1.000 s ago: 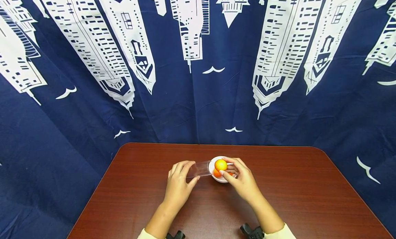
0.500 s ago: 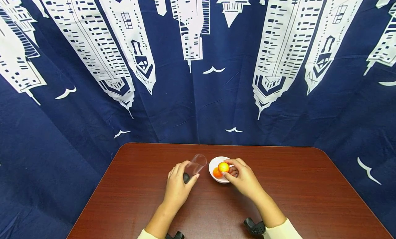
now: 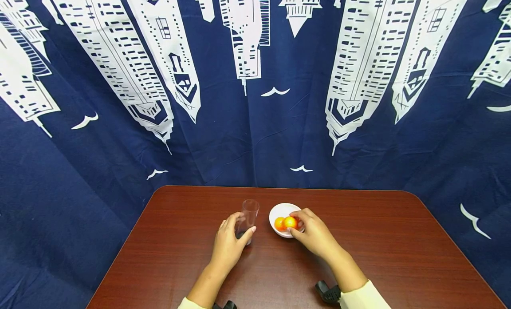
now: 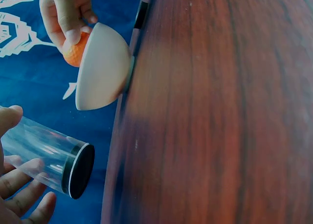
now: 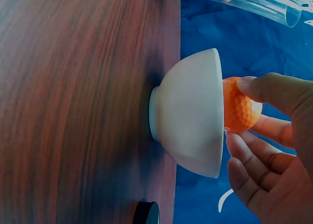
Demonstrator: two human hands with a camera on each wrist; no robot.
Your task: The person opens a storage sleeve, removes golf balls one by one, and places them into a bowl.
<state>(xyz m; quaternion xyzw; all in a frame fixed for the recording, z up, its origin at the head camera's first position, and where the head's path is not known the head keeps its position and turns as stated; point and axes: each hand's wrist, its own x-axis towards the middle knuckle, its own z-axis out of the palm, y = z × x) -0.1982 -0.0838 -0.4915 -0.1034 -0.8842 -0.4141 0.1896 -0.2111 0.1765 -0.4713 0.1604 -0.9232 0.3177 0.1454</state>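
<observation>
My left hand (image 3: pixel 231 240) holds a clear cylinder with a black base (image 3: pixel 250 213) between thumb and fingers. In the left wrist view its black end (image 4: pixel 82 171) faces the tabletop, seemingly just off it. To the right, a white bowl (image 3: pixel 279 207) stands on the table. My right hand (image 3: pixel 315 235) pinches an orange golf ball (image 5: pixel 240 106) at the bowl's rim, its dimples showing in the right wrist view. Beside it in the bowl lies another orange ball (image 3: pixel 279 223). The bowl's right side is partly hidden by my fingers.
A brown wooden table (image 3: pixel 191 220) with rounded far corners lies under both hands. A blue cloth with white buildings (image 3: pixel 255 136) hangs behind it. A small black round object (image 5: pixel 146 213) sits on the table beyond the bowl in the right wrist view.
My left hand has turned the cylinder from lying sideways toward the bowl to nearly upright, away from it. My right hand has lowered the golf ball slightly into the bowl.
</observation>
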